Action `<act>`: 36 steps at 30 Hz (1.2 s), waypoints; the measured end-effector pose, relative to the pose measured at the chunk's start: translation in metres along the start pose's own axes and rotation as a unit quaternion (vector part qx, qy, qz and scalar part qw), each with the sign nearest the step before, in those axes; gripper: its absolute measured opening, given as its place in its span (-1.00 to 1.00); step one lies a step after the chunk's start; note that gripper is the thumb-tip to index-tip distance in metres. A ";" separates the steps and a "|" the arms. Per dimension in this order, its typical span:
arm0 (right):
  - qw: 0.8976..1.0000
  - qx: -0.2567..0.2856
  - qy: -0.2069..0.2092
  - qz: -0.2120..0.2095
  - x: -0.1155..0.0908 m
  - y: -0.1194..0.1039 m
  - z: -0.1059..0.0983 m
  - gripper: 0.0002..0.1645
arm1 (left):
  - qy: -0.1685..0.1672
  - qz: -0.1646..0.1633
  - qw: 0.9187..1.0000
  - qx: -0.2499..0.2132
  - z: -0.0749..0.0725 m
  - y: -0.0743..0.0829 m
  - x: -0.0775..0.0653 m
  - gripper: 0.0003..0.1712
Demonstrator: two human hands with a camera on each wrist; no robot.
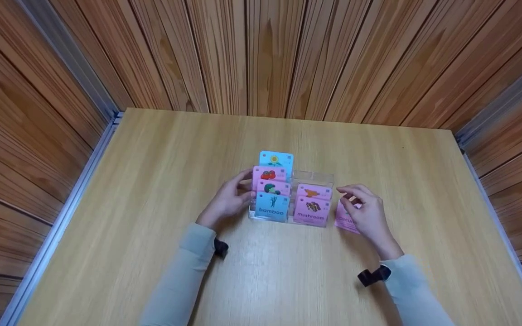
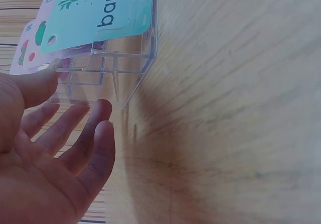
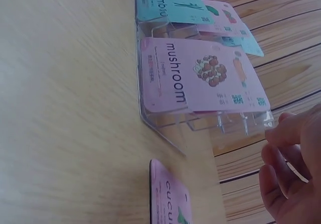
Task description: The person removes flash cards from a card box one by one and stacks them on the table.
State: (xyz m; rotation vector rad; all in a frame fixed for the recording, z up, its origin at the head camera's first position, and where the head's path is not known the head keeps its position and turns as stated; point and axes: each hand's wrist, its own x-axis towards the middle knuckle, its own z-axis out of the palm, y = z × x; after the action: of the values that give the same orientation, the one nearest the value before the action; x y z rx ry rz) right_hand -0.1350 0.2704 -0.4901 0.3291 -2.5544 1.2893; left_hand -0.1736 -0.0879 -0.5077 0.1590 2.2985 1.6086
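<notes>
A clear plastic tiered card rack [image 1: 313, 176] stands on the table with picture cards in two columns. Its left column has a blue bamboo card [image 1: 272, 207] in front, with broccoli, tomato and sunflower pictures behind. On the right, a pink mushroom card [image 1: 311, 212] stands before a carrot-picture card [image 1: 314, 191]. My left hand [image 1: 229, 198] holds the rack's left side, thumb at the edge and fingers along the outer wall. My right hand [image 1: 367, 213] has loosely bent fingers, tips close to the rack's right rear corner, nothing between them. Beneath it lies a pink card [image 1: 345, 222] lettered "cucu", partly hidden.
The wooden table [image 1: 252, 280] has metal rails along its left and right sides. Wood-panelled walls [image 1: 265, 59] stand behind it and to both sides. A black wrist camera sits on each sleeve cuff.
</notes>
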 end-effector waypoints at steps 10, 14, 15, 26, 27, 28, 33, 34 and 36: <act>1.000 -0.017 -0.021 -0.004 0.002 -0.007 0.007 -0.60 | -0.001 -0.003 1.000 -0.003 0.000 0.000 0.001 -0.19; 0.999 -0.022 -0.026 -0.009 0.000 -0.008 0.008 -0.66 | -0.005 -0.005 1.000 -0.014 0.001 -0.001 0.001 -0.19; 0.999 -0.022 -0.026 -0.010 0.000 -0.008 0.008 -0.68 | -0.005 -0.005 1.000 -0.015 0.001 -0.001 0.001 -0.19; 1.000 0.011 0.000 -0.006 0.001 -0.010 0.013 -0.83 | -0.009 -0.015 1.000 -0.025 0.000 0.000 0.000 -0.22; 1.000 0.012 -0.002 -0.003 0.001 -0.010 0.013 -0.82 | -0.009 -0.015 1.000 -0.026 0.000 0.000 0.000 -0.22; 1.000 0.012 -0.004 0.001 0.001 -0.010 0.013 -0.82 | -0.010 -0.014 1.000 -0.026 0.000 0.000 0.000 -0.22; 1.000 0.005 -0.018 0.014 0.001 -0.012 0.012 -0.83 | -0.008 -0.011 1.000 -0.019 -0.001 0.000 0.001 -0.22; 1.000 0.005 -0.020 0.014 0.001 -0.012 0.012 -0.83 | -0.007 -0.010 1.000 -0.018 -0.001 0.000 0.002 -0.22; 1.000 0.006 -0.021 0.013 0.001 -0.012 0.012 -0.84 | -0.006 -0.009 1.000 -0.015 -0.001 0.000 0.002 -0.22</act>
State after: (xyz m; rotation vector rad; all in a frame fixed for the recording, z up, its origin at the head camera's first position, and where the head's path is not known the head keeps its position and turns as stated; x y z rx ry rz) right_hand -0.1337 0.2538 -0.4875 0.3282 -2.5949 1.3210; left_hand -0.1753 -0.0881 -0.5079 0.1391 2.2604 1.6269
